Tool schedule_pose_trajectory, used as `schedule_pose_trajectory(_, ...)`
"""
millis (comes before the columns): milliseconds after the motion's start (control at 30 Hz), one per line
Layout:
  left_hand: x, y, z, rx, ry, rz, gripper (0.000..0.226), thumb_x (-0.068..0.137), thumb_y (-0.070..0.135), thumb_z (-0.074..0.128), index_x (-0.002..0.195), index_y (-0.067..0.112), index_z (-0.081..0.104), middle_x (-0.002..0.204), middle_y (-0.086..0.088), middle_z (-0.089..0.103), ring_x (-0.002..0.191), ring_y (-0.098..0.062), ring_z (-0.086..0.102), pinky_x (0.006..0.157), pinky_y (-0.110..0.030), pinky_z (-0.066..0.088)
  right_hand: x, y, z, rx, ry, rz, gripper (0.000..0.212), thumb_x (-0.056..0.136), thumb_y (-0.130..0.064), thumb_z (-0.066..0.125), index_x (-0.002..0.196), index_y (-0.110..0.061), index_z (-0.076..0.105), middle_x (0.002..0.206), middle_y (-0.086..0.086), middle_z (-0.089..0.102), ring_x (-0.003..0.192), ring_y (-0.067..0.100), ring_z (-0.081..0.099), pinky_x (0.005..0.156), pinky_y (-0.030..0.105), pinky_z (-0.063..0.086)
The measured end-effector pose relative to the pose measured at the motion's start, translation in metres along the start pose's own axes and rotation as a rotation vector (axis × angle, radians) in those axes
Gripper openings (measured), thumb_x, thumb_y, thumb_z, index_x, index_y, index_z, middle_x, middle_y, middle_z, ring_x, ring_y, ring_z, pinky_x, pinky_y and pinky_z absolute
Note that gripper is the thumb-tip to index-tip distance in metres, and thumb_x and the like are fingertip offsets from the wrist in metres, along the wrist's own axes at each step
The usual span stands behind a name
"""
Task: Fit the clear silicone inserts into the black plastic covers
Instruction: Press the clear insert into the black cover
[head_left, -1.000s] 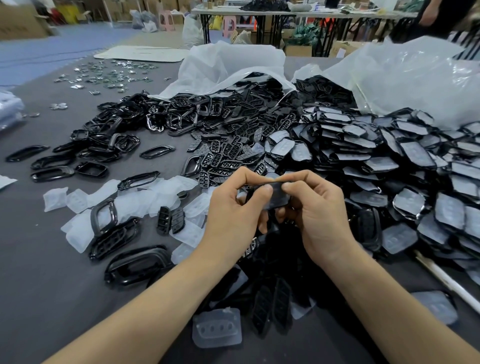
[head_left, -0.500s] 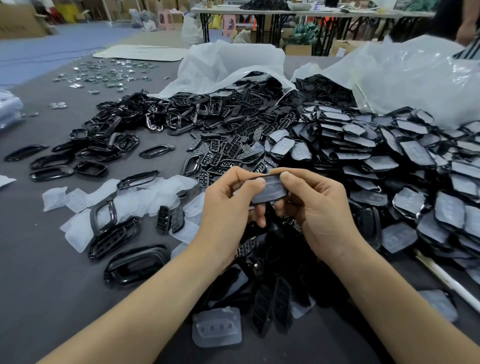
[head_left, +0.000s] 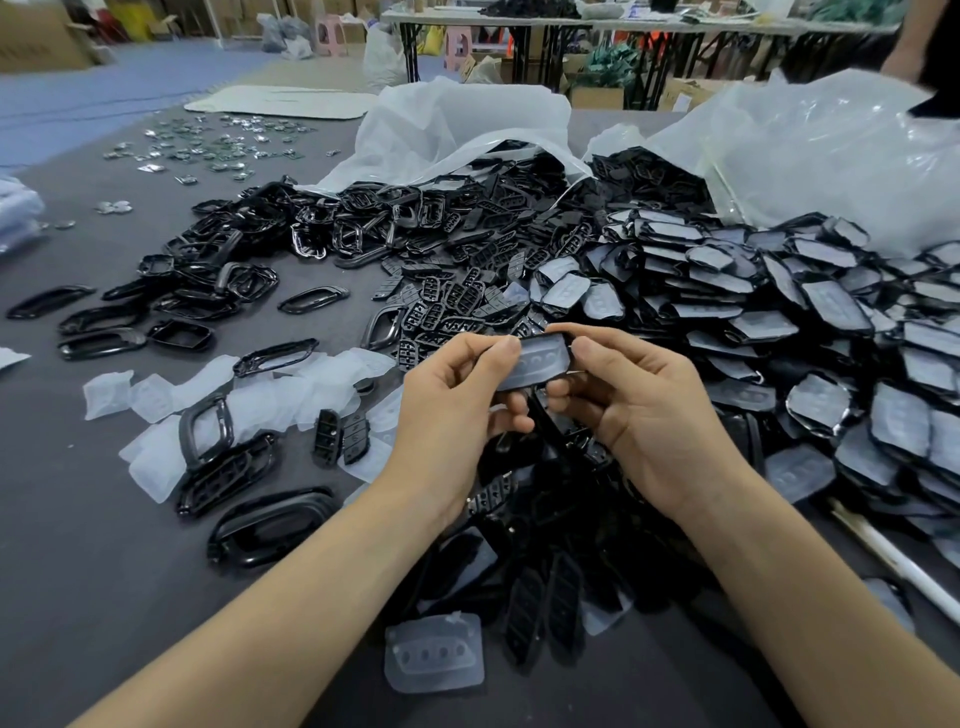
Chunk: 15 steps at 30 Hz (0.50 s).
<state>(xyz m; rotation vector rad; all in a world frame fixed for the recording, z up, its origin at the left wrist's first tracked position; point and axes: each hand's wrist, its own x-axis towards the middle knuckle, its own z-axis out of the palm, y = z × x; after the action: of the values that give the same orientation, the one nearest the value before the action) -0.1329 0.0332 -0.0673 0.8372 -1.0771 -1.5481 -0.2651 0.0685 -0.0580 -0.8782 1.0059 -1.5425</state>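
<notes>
The person is holding one black cover (head_left: 545, 338) with a clear insert (head_left: 531, 365) lying in it, raised above the worktop (head_left: 104, 561) in the middle of the scene, between both hands. The left hand (head_left: 457, 400) is pinching the left end, with the thumb on top and the other fingers (head_left: 514, 422) curled underneath. The right hand (head_left: 644, 410) is gripping the right end the same way, so both sets of fingers are clamped on the one piece. The insert is facing up and its small round dimples are showing, which suggests the seating stage is under way rather than the pick-up. To do this well, the thumbs should be walking along the soft edge and tucking it inside the black rim a little at a time, while the fingers below are backing the cover so it is not bending. Silicone is likely to buckle if one end is forced first, so pressing from the middle outwards is the safer order. The bumps should be lining up with the button holes before any firm push, though the holes are hidden from this view. Whether the far edge is already sitting flush cannot be told. Once the piece is flat all round, it probably belongs on the heap of filled covers (head_left: 779, 322) on the right. Empty covers (head_left: 457, 304) are lying just beyond the hands, and loose inserts (head_left: 291, 395) are waiting on the left.
</notes>
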Motion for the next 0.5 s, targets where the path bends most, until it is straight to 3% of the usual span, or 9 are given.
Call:
schedule_pose_trajectory(200,0.0002,-0.0015,0.0002,0.031,-0.01,0.026,0.015,0.092,0.011,0.059,0.079,0.011,0.067,0.068,-0.003,0.056,0.048,-0.006,0.052,0.045,-0.016,0.046,0.0011,0.0011,-0.0014,-0.053,-0.008,-0.017,0.02,0.078,-0.015,0.065,0.094,-0.006,0.07,0.074,0.008,0.069,0.059,0.014,0.064,0.059,0.023,0.054)
schedule_pose_trajectory(400,0.0006,-0.0026,-0.0022,0.243,-0.041,0.166,0.01,0.092,0.008,0.06,0.089,0.011,0.069,0.067,0.008,0.062,0.05,-0.007,0.055,0.048,-0.022,0.052,0.0018,0.0014,-0.0021,-0.318,0.057,-0.093,0.014,0.087,0.003,0.061,0.089,-0.008,0.068,0.066,0.0,0.069,0.056,0.014,0.066,0.056,0.024,0.055)
schedule_pose_trajectory(500,-0.0006,0.0003,-0.005,0.434,-0.088,0.358,0.021,0.093,0.01,0.06,0.111,0.017,0.067,0.095,0.008,0.065,0.07,-0.011,0.063,0.062,-0.026,0.057,0.0026,-0.0013,-0.0039,-0.295,0.096,-0.052,0.012,0.087,0.005,0.06,0.088,-0.006,0.066,0.062,0.0,0.067,0.053,0.013,0.065,0.054,0.024,0.055)
